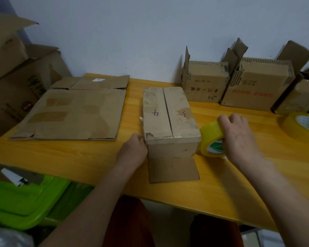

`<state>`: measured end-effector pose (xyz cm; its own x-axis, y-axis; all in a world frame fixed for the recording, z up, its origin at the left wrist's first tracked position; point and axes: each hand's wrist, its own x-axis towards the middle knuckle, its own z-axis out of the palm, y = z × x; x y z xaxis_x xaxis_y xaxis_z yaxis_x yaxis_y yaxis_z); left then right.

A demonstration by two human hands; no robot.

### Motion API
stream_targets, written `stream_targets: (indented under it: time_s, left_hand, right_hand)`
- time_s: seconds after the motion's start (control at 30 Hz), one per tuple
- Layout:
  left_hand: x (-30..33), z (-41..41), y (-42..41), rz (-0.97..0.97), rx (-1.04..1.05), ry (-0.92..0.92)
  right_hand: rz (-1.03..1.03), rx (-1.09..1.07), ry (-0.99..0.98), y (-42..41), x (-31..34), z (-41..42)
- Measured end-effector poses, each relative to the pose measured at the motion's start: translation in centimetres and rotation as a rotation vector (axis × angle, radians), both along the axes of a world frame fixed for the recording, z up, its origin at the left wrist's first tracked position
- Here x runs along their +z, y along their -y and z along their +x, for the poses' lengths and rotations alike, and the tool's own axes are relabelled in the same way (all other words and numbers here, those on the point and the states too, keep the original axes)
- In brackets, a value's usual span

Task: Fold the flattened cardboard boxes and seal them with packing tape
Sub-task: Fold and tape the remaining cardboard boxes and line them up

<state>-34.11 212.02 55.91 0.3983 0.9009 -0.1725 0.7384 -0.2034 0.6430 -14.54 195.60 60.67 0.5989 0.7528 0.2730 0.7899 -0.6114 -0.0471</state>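
A pale wall stands behind the yellow table point(221, 184). The box point(169, 118) sits in the middle of it, top flaps closed, with a thin gap down the middle. One flap point(173, 169) at the near end lies flat on the table, toward you.

Your left hand point(132, 150) rests against the box's near left corner. I cannot tell how its fingers lie, because they are hidden. Your right hand point(239, 138) grips the tape roll point(211, 141), fingers curled over the top. The roll is touching the box's right side, down low.

A shiny strip seems to run along the near top edge. Hold the box firm with your left hand so it does not slide. Pull the tape tight and flat. Press it down so no bumps stay. The gap on top looks bare, so it likely needs tape too.

Flat boxes point(70, 113) wait on the left. A spare roll point(303, 125) sits far right.
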Motion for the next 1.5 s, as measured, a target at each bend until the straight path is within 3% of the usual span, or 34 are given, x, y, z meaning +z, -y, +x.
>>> stream_targets:
  time_s: [0.03, 0.1, 0.2, 0.27, 0.33, 0.47, 0.6, 0.77, 0.83, 0.9, 1.0, 1.07, 1.17, 1.37, 1.5]
  left_hand:
    - [0.2, -0.2, 0.1, 0.102, -0.025, -0.111]
    - [0.7, -0.5, 0.2, 0.207, 0.024, -0.138]
    - [1.2, -0.8, 1.2, 0.548, 0.059, 0.195]
    - [2.3, -0.1, 2.5, 0.698, -0.109, 0.346]
    - [3.4, 0.8, 3.9, 0.627, -0.301, 0.288]
    - [4.2, 2.6, 4.5, 0.447, -0.394, -0.174]
    - [4.8, 4.3, 4.5, 0.315, -0.343, -0.354]
    - [5.3, 4.0, 4.7, 0.332, -0.415, -0.38]
    - [5.2, 3.0, 4.8, 0.36, -0.479, -0.382]
    - [5.0, 1.9, 4.9, 0.389, -0.52, -0.386]
    - [5.0, 1.3, 4.9, 0.413, -0.557, -0.388]
    - [5.1, 1.2, 4.8, 0.415, -0.572, -0.383]
    - [4.8, 1.2, 4.7, 0.425, -0.598, -0.373]
    - [4.8, 0.8, 4.3, 0.413, -0.678, -0.324]
    - [5.2, 1.4, 3.9, 0.401, -0.771, -0.309]
  right_hand:
    - [-0.006, -0.003, 0.003, 0.0, 0.0, 0.0]
    - [-0.014, -0.007, 0.012, 0.0, 0.1, 0.0]
    - [-0.021, 0.017, 0.022, -0.2, 0.2, -0.3]
    - [-0.015, 0.05, 0.024, -0.4, 0.4, -0.7]
    - [-0.013, 0.091, 0.042, -0.6, 0.6, -1.3]
    - [-0.051, 0.234, -0.004, -0.5, 1.3, -2.9]
    - [-0.126, 0.315, -0.478, 0.7, 1.9, -3.1]
    - [-0.139, 0.451, -1.018, 2.9, 3.4, -1.8]
    - [-0.025, 0.438, -1.144, 3.7, 3.4, -0.9]
    - [0.171, 0.263, -1.005, 3.4, 1.7, 1.3]
    - [-0.035, -0.024, -0.543, 1.9, -2.5, 3.8]
    - [-0.123, -0.055, -0.503, 1.2, -4.7, 3.7]
    - [-0.084, 0.012, -0.435, 0.8, -5.9, 3.0]
    - [-0.04, 0.054, -0.683, 2.3, -4.6, 4.1]
    - [0.223, 0.111, -0.943, 4.7, -1.7, 4.1]
